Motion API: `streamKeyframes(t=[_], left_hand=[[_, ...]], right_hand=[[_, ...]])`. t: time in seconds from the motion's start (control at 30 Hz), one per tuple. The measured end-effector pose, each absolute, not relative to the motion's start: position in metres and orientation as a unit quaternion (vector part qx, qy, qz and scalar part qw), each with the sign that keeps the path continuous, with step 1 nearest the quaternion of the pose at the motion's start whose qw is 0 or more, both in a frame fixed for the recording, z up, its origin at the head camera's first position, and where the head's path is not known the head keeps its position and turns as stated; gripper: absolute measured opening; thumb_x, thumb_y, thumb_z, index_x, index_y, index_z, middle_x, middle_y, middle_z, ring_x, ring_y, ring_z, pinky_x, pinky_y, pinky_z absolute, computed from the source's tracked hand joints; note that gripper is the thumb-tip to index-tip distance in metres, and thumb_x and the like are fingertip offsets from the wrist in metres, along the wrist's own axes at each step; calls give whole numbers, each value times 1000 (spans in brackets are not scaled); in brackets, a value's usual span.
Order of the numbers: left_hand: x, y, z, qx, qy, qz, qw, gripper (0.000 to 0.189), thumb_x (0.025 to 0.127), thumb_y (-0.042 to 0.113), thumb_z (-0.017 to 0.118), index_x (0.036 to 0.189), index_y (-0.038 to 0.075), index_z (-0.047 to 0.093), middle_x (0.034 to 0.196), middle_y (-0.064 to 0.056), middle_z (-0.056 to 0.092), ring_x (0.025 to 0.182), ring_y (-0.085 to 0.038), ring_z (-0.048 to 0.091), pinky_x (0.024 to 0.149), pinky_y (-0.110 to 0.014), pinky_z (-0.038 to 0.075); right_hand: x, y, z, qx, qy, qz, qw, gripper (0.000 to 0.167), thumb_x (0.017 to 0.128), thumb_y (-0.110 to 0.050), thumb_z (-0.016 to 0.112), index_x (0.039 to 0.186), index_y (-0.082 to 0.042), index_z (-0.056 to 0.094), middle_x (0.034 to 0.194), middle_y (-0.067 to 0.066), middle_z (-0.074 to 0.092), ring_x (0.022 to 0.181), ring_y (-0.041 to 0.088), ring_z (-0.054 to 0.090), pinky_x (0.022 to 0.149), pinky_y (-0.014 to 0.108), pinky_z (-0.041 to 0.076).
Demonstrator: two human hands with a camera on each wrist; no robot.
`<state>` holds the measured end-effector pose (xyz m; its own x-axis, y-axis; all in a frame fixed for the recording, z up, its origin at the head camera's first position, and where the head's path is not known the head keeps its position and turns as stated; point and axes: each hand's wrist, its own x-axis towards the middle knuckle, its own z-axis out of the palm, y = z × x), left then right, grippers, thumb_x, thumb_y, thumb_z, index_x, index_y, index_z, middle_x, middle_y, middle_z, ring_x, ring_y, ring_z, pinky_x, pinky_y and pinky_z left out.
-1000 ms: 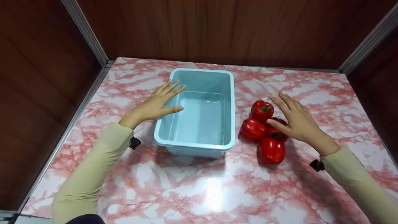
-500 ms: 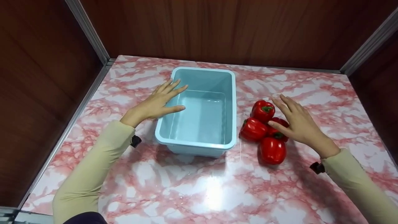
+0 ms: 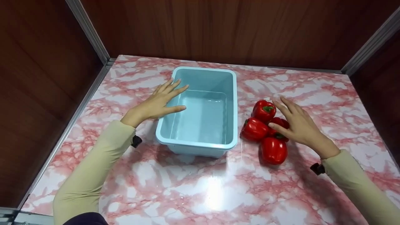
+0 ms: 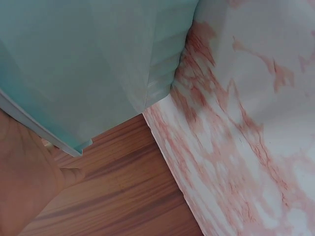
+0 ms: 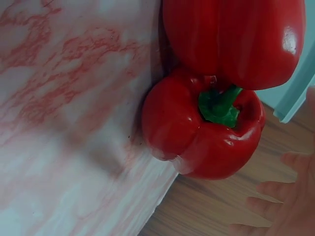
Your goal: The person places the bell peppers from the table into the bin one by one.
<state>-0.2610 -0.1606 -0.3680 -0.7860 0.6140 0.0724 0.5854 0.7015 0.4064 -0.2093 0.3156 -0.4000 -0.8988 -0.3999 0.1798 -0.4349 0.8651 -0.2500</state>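
Observation:
A light blue plastic tub [image 3: 200, 145] stands on the table with nothing inside. Over its left rim my left hand [image 3: 156, 102] hovers with fingers spread, holding nothing; in the left wrist view that hand [image 4: 27, 177] shows beside the tub's outer wall [image 4: 93, 64]. Several red bell peppers with green stems lie clustered right of the tub: one at the back [image 3: 264, 111], one at the left [image 3: 254, 129], one in front [image 3: 274, 151]. My right hand [image 3: 300, 126] is spread above the right-hand pepper [image 3: 279, 126], partly hiding it. The right wrist view shows a pepper [image 5: 202, 128] near the fingers [image 5: 275, 191].
The table [image 3: 175, 193] has a glossy pink and white marbled top. Dark wood panels [image 3: 218, 31] with metal edging enclose it at the back and both sides. A bright light reflection lies on the front part of the tabletop.
The right hand has shifted very slightly over the peppers. The left hand stays over the tub's rim, and the tub and peppers stay in place; the head view has tilted a little.

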Motion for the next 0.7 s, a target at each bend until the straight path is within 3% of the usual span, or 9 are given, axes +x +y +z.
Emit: streamKeyframes(t=[0.23, 0.47, 0.7], left_hand=[[-261, -161, -368, 324, 921, 211, 34, 70, 87, 66, 40, 146, 45, 9, 156, 7, -1, 143, -26, -9, 107, -63, 2], [-261, -161, -368, 320, 922, 213, 40, 70, 86, 66, 41, 145, 46, 9, 157, 3, 0, 142, -19, -14, 108, -61, 1], [-261, -161, -368, 321, 922, 212, 38, 70, 87, 66, 41, 145, 46, 10, 156, 9, -2, 142, -22, -12, 108, -61, 2]], right_hand=[[-209, 317, -405, 214, -963, 152, 59, 79, 82, -52, 62, 148, -32, 22, 153, 11, 19, 134, 41, 24, 98, 68, 20], [-209, 319, -409, 213, -964, 147, 61, 80, 81, -53, 62, 148, -29, 24, 151, 13, 22, 133, 42, 26, 96, 68, 24], [-212, 319, -414, 215, -963, 152, 62, 83, 80, -53, 65, 148, -28, 24, 151, 15, 23, 132, 43, 27, 96, 68, 25]])
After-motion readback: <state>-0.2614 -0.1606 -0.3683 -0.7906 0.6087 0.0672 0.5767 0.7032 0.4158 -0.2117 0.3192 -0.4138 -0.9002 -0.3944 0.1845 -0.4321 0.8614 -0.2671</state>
